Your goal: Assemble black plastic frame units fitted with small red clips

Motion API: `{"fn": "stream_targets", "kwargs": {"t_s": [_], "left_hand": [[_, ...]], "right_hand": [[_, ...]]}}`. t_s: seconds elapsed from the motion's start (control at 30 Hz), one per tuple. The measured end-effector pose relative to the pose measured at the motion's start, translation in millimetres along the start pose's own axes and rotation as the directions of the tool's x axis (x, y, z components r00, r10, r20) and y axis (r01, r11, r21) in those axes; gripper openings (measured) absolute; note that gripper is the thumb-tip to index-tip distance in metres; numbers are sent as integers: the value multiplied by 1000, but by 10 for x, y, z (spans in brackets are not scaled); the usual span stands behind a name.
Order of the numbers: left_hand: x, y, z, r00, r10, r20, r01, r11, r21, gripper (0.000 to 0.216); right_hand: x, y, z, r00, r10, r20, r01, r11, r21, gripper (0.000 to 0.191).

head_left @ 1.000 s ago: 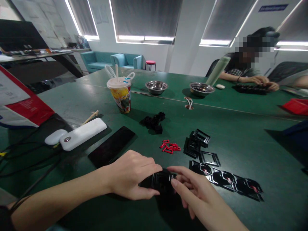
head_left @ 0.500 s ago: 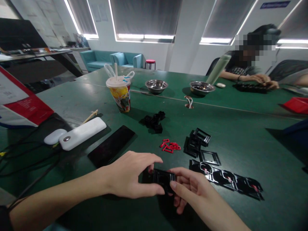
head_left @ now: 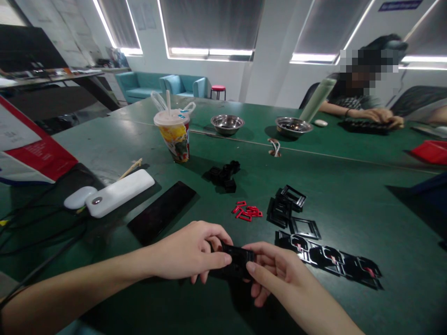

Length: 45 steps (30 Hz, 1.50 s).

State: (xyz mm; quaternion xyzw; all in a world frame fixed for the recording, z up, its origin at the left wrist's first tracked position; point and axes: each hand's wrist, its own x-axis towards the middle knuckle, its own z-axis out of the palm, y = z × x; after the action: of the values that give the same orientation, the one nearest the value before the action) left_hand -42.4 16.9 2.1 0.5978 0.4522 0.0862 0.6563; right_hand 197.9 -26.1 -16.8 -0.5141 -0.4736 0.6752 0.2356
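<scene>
A small black plastic frame piece (head_left: 240, 257) is held between my two hands, low in the middle of the view. My left hand (head_left: 199, 249) pinches its left end, thumb on top and the other fingers curled beneath. The right end sits in my right hand (head_left: 274, 270), with the thumb pressing on its near side. Beyond my hands lies a small pile of red plastic rings (head_left: 247, 211). To the right are loose black square frames (head_left: 279, 209) and a row of black assembled pieces (head_left: 328, 258) with bits of red in them.
Black blocks (head_left: 223, 176) lie farther back. On the left are a dark phone (head_left: 162, 211), a white device (head_left: 120, 193) and cables. A drink cup (head_left: 174, 137) and two metal bowls (head_left: 226, 124) stand behind. Another person's hands (head_left: 380, 116) work at the far right.
My left hand's fingers have closed in from a wide spread onto the left end of the black frame piece. My right hand has stayed nearly still, holding it.
</scene>
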Motion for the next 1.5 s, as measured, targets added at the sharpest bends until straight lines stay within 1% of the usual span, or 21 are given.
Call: {"fn": "stream_targets", "kwargs": {"t_s": [0.17,0.4,0.67,0.93,1.3,1.5], "left_hand": [[2,-11,48,1000,11,13,-11,999,-39,32],[6,-19,93,1000,2,3,-2,994,-112,43],[5,-46,115,1000,14,-12,-15,990,-143,37],[-1,-68,127,999,31,-27,-35,990,-137,29],[20,-70,136,999,21,-29,-24,992,-123,32],[7,-50,131,1000,10,-24,-12,996,-88,32]], "right_hand": [[5,-5,2,1000,5,19,-5,1000,24,66],[4,-21,3,1000,21,13,-22,998,51,70],[15,0,10,999,30,22,-32,995,94,71],[4,-41,10,999,23,30,-26,996,90,69],[15,-16,0,999,0,40,-3,997,72,65],[4,-32,1,999,-1,51,-3,997,78,65]]}}
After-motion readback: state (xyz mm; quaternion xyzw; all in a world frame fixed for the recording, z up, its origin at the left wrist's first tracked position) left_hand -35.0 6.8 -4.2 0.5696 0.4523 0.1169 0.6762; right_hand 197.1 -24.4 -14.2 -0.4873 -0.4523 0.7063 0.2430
